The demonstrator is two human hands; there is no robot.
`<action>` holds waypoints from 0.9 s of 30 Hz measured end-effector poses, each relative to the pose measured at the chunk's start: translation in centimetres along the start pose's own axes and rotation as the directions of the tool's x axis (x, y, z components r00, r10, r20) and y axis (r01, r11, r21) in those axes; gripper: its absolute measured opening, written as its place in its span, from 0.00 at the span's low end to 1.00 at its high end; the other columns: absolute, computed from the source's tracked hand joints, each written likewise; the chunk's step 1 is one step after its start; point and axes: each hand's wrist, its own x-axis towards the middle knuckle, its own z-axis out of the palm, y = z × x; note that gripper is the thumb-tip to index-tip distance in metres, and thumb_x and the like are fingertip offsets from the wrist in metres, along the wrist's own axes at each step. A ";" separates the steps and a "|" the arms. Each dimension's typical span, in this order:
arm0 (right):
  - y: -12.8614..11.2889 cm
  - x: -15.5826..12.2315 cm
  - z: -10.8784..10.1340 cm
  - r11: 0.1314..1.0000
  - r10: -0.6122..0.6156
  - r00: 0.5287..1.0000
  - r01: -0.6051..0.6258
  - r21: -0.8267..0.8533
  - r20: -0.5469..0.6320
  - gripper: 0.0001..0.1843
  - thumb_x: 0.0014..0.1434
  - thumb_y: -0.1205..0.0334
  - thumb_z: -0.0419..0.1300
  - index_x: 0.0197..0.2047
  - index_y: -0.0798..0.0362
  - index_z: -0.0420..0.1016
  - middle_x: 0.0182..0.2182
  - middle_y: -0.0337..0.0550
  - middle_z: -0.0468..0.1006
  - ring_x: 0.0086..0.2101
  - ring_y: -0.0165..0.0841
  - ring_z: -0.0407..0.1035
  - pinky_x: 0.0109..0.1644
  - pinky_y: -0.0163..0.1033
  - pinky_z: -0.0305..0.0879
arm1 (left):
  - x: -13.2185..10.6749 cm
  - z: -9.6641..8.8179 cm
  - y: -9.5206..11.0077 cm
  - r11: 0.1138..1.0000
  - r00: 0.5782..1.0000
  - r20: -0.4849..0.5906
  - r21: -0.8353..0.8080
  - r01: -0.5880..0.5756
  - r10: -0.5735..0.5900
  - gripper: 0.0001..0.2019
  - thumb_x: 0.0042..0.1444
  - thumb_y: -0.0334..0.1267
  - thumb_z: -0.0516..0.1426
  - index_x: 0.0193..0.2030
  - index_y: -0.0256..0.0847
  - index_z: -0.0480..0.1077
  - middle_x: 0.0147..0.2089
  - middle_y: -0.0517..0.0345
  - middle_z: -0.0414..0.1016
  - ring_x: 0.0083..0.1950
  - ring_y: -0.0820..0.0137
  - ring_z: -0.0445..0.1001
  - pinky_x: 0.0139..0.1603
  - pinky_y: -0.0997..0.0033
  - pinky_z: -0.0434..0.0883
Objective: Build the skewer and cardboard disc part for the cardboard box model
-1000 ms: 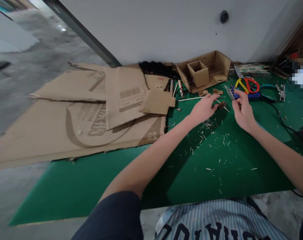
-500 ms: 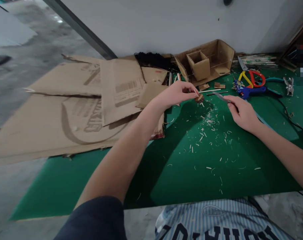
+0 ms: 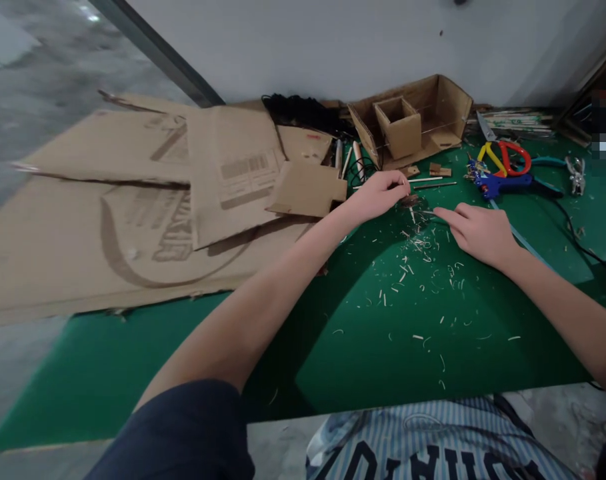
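Note:
My left hand [image 3: 383, 195] is closed in a pinch on a small brown wooden piece [image 3: 410, 201], with a thin pale stick end showing just below it. The fingers hide part of the piece. Closed around a knife [image 3: 425, 212] is my right hand [image 3: 480, 233], its index finger stretched along the tool. The narrow blade points left and its tip lies close to the wooden piece; whether they touch I cannot tell. Curled pale shavings [image 3: 419, 245] lie scattered on the green tabletop [image 3: 363, 360] beneath both hands.
Flattened cardboard [image 3: 147, 233] covers the left of the table. An open cardboard box [image 3: 445, 110] stands against the wall. To the right lie red-and-yellow-handled scissors [image 3: 515, 159], a blue glue gun [image 3: 505, 185] with its cord, and pliers [image 3: 575, 175]. Thin sticks [image 3: 435, 185] lie behind my hands.
My left hand has moved right with the wooden piece, and my right hand has come slightly down and left. The knife blade is now right by the piece. The view has shifted a little.

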 end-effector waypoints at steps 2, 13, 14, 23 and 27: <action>-0.1 0.1 0.1 1.000 -0.022 1.000 0.022 -0.010 0.001 0.26 0.74 0.65 0.46 0.66 0.44 0.79 0.40 0.46 0.83 0.31 0.31 0.67 0.30 0.40 0.39 | -0.2 0.3 0.1 1.000 1.000 0.031 0.006 -0.007 0.007 0.08 0.61 0.30 0.54 0.31 0.40 0.69 0.33 0.60 0.72 0.36 0.70 0.68 0.43 0.67 0.66; -0.4 0.3 0.2 0.998 -0.009 0.999 0.007 0.069 0.033 0.26 0.74 0.62 0.47 0.68 0.43 0.77 0.40 0.44 0.84 0.30 0.31 0.66 0.29 0.39 0.40 | -0.9 1.3 -0.8 0.988 0.988 -0.137 -0.124 -0.091 0.074 0.08 0.63 0.40 0.60 0.37 0.39 0.77 0.38 0.55 0.81 0.39 0.70 0.75 0.48 0.67 0.72; -0.4 0.3 0.2 0.997 -0.005 0.999 0.002 0.082 0.039 0.27 0.74 0.61 0.47 0.68 0.43 0.77 0.40 0.43 0.84 0.30 0.31 0.66 0.30 0.39 0.40 | -1.0 1.4 -0.9 0.986 0.987 -0.151 -0.144 -0.079 0.057 0.07 0.62 0.40 0.61 0.40 0.39 0.78 0.38 0.56 0.81 0.39 0.70 0.76 0.47 0.67 0.73; -0.6 -0.7 0.1 0.997 -0.061 0.998 0.060 0.039 0.032 0.26 0.74 0.62 0.48 0.66 0.40 0.78 0.38 0.42 0.84 0.27 0.29 0.62 0.29 0.39 0.39 | -1.4 1.5 -0.5 0.944 0.984 -0.178 -0.327 -0.041 -0.018 0.07 0.55 0.36 0.67 0.39 0.40 0.75 0.37 0.56 0.82 0.40 0.70 0.79 0.44 0.69 0.78; -0.7 -0.5 0.3 1.000 -0.025 0.998 0.025 -0.003 -0.050 0.28 0.74 0.67 0.46 0.67 0.44 0.78 0.37 0.44 0.83 0.27 0.29 0.61 0.29 0.40 0.39 | -1.2 1.6 -0.6 0.936 0.984 -0.178 -0.345 -0.067 0.005 0.07 0.54 0.35 0.67 0.36 0.39 0.74 0.36 0.56 0.81 0.38 0.72 0.78 0.44 0.69 0.78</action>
